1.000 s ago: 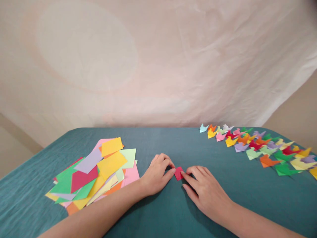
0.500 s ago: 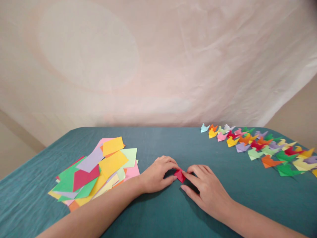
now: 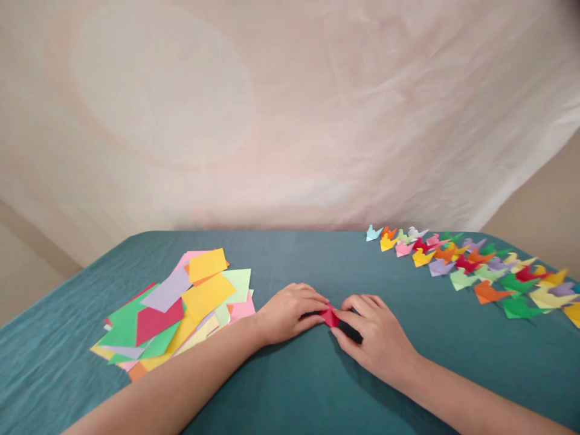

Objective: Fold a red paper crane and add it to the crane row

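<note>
A small folded piece of red origami paper [image 3: 329,316] is between my two hands, low over the table near the middle of the view. My left hand [image 3: 290,313] pinches its left side between thumb and fingers. From the right, the thumb and index finger of my right hand [image 3: 378,326] close on its other edge. Parts of the paper are hidden behind my fingertips.
A loose pile of coloured paper sheets [image 3: 158,323] lies on the left of the teal cloth-covered table [image 3: 290,386]. Rows of folded paper birds [image 3: 462,279] stand on the right. Behind the table hangs a pale cloth [image 3: 290,121].
My right thumb has come up to the red paper, and the fingers of my right hand have closed on it. My left hand keeps its hold in nearly the same place.
</note>
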### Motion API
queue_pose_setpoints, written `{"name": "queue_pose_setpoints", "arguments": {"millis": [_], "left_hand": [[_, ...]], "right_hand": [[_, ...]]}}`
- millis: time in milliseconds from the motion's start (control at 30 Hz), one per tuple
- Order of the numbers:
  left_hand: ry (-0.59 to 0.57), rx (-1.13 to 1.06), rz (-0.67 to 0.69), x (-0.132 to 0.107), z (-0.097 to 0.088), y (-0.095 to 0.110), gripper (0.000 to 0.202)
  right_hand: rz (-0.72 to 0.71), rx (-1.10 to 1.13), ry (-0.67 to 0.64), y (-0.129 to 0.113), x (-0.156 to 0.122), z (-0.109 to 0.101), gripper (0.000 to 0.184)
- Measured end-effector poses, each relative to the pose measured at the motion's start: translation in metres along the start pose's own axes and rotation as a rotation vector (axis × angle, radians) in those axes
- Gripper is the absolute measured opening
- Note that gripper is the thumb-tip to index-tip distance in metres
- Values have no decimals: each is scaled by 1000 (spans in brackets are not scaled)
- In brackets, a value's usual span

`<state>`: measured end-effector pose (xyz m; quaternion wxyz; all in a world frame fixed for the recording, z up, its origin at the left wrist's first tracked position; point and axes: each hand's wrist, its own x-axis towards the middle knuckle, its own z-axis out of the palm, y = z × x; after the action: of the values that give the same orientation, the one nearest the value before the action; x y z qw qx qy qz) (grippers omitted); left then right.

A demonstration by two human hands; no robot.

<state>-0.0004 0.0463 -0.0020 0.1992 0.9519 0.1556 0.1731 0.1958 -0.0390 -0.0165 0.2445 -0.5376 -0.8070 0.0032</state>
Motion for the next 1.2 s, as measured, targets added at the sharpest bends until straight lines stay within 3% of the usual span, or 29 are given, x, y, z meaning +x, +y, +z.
{"name": "queue_pose_setpoints", "arguments": {"millis": [700, 900, 1200], "left_hand": [[29, 45, -16, -2, 0, -3, 27], [69, 167, 104, -2, 5, -1, 23], [89, 329, 212, 3, 6, 7, 19]], "right_hand": [[-241, 118, -92, 20, -1, -1, 28], [-303, 130, -158, 29, 5, -1, 29], [-238, 218, -90, 30, 5, -2, 25]]}}
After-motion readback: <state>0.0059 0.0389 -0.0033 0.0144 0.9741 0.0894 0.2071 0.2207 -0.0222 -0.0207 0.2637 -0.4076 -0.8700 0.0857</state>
